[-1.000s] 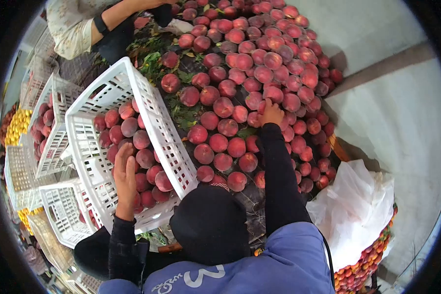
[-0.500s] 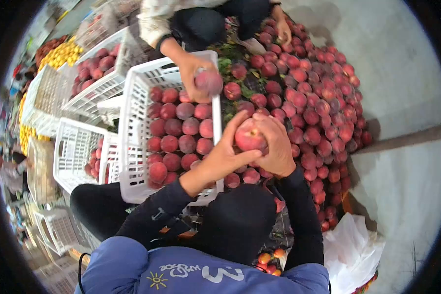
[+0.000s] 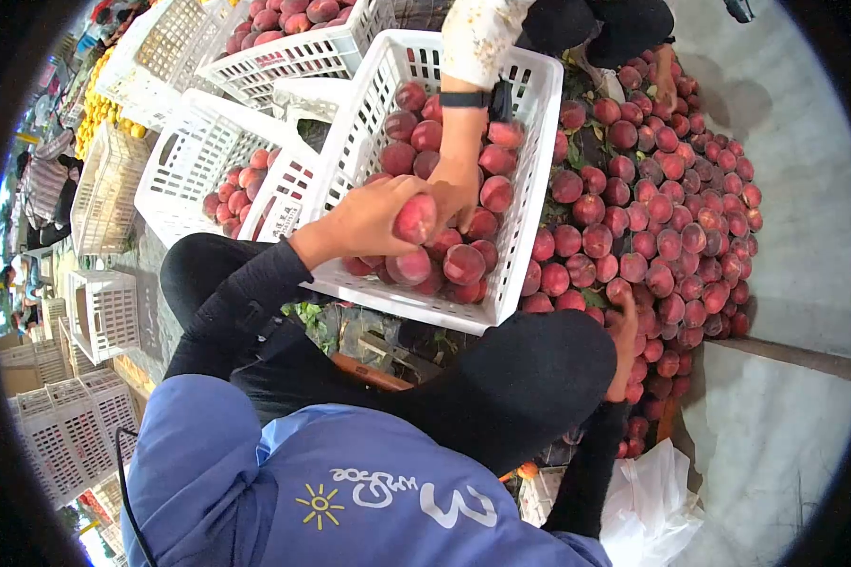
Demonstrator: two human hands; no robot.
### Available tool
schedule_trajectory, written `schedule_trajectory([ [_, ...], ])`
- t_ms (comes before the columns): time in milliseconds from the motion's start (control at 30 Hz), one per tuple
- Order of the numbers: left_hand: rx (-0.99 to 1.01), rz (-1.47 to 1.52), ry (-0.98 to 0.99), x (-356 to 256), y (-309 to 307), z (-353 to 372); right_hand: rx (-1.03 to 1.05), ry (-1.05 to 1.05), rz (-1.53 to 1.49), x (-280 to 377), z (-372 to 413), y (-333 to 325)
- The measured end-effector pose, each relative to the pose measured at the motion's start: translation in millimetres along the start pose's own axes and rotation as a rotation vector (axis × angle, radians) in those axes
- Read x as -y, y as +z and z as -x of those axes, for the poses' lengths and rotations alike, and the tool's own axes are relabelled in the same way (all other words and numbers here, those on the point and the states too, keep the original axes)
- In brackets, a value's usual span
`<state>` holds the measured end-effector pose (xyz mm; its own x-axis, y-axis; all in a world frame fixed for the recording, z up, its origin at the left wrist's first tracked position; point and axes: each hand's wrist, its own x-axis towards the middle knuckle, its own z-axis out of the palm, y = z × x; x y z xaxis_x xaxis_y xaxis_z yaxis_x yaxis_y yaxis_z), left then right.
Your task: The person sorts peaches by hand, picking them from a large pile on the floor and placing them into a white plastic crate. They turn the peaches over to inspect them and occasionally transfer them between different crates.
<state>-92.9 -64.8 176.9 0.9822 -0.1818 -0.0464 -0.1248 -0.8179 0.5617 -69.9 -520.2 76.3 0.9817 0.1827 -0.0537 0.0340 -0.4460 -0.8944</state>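
My left hand [image 3: 371, 219] is closed around a red peach [image 3: 415, 218] over the near end of a white slotted crate [image 3: 323, 180]. Rows of peaches lie in this crate. At the near edge of the big peach pile [image 3: 676, 241], my right hand [image 3: 622, 345] has its fingers curled against a peach [image 3: 618, 290]; part of the hand is hidden by my knee. A co-worker's hand [image 3: 457, 189] reaches down into the same crate, beside my left hand.
More white crates with peaches [image 3: 194, 161] stand at the left. A co-worker's other hand [image 3: 665, 90] rests at the pile's far side. A white plastic bag [image 3: 651, 506] lies at the lower right. Yellow fruit [image 3: 104, 109] shows at the upper left.
My hands have parted: the left carried a peach over the crate, the right went to the pile. The co-worker's hand moved down into the crate. The view has shifted.
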Motion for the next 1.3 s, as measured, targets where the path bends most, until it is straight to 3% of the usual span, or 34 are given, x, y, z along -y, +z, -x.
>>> schedule_trajectory([
  [33, 0.010, 0.018, 0.005, 3, -5, 5, 0.010, 0.241, -0.292, -31, 13, -2],
  [67, 0.022, 0.035, 0.010, 5, -10, 8, 0.012, 0.248, -0.290, -29, 32, 1],
  [133, 0.048, 0.088, -0.096, 15, -14, 8, 0.050, 0.417, -0.753, -13, 63, 18],
  [167, 0.040, 0.027, -0.125, 28, -15, 2, 0.049, 0.424, -0.754, -13, 64, 20],
  [267, 0.032, -0.136, -0.180, 60, -6, -22, 0.079, 0.398, -0.646, -10, 62, 30],
  [367, 0.106, -0.500, -0.054, 90, 18, -45, 0.097, 0.367, -0.535, -9, 60, 33],
  [400, 0.112, -0.497, -0.048, 93, 24, -51, 0.099, 0.359, -0.497, -9, 62, 33],
  [500, 0.467, -0.774, -0.045, 101, 46, -60, 0.111, 0.344, -0.379, -10, 68, 30],
  [633, 0.521, -0.753, -0.073, 109, 51, -48, 0.148, 0.319, -0.231, -13, 76, 28],
  [700, 0.416, -0.455, 0.001, 114, 49, -40, 0.167, 0.304, -0.163, -11, 74, 33],
  [733, 0.429, -0.450, -0.001, 113, 55, -26, 0.181, 0.303, -0.127, -10, 80, 32],
  [800, 0.236, -0.334, -0.092, 113, 63, -18, 0.177, 0.295, -0.059, -8, 84, 35],
  [833, 0.244, -0.335, -0.082, 114, 68, -17, 0.177, 0.289, -0.023, -8, 86, 35],
  [900, 0.068, -0.489, 0.027, 100, 71, -16, 0.184, 0.280, 0.052, -9, 89, 34],
  [933, 0.077, -0.485, 0.034, 87, 68, -14, 0.190, 0.278, 0.089, -10, 91, 34],
  [1000, 0.286, -0.177, 0.287, 61, 66, -9, 0.196, 0.268, 0.164, -12, 92, 34],
  [1067, 0.341, -0.280, 0.386, 50, 74, -4, 0.191, 0.246, 0.239, -12, 80, 36],
  [1133, 0.706, -0.414, 0.181, 42, 78, 2, 0.186, 0.221, 0.310, -15, 74, 34],
  [1267, 0.686, -0.350, 0.144, 40, 82, -5, 0.139, 0.247, 0.436, -15, 85, 23],
  [1300, 0.640, -0.279, 0.025, 38, 79, -7, 0.186, 0.287, 0.462, -4, 87, 22],
])
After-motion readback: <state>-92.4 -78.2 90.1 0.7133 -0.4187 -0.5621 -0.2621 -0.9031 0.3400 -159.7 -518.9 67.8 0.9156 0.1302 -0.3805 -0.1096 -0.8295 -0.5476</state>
